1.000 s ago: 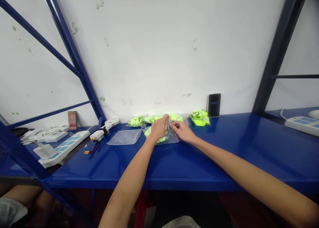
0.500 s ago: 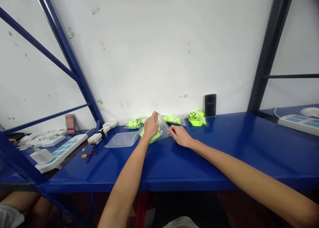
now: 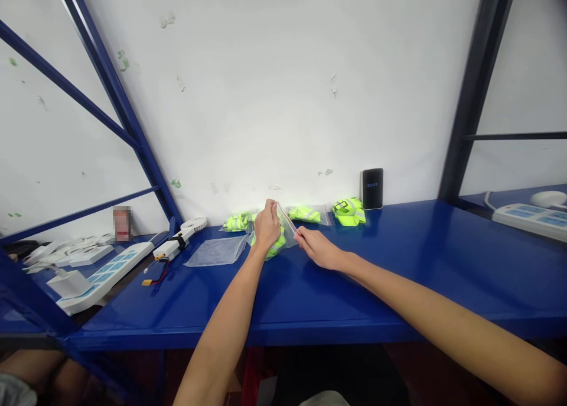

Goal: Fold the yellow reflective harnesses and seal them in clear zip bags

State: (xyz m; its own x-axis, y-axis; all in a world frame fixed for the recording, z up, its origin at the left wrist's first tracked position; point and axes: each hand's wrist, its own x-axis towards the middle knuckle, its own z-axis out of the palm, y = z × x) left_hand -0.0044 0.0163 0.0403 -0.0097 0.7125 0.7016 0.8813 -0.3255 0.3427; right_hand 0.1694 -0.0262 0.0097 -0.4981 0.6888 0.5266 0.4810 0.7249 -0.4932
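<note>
Between my hands is a clear zip bag [image 3: 290,238] with a folded fluorescent yellow reflective strap or vest [image 3: 277,244] inside. My left hand [image 3: 267,226] is closed on one end of the bag's red-lined zip edge and covers part of the yellow bundle. At the other end of that edge, my right hand [image 3: 316,246] pinches the plastic between thumb and fingers. Behind my left hand lie a bagged yellow bundle [image 3: 237,221] and, further right, another bagged bundle [image 3: 305,214]. An unbagged yellow bundle [image 3: 349,211] with a dark buckle sits beyond my right hand.
A flat clear bag [image 3: 217,251] lies left on the blue table [image 3: 376,288]. Beside it are a small white fan [image 3: 194,223] and a wired battery pack [image 3: 170,247]. A phone [image 3: 372,188] leans on the wall. Power strips [image 3: 106,279] stand at both sides; a person's legs show lower left.
The bag's zip edge is drawn straighter between my hands, and my right hand has shifted slightly left. My left hand keeps its hold. The view has shifted a little.
</note>
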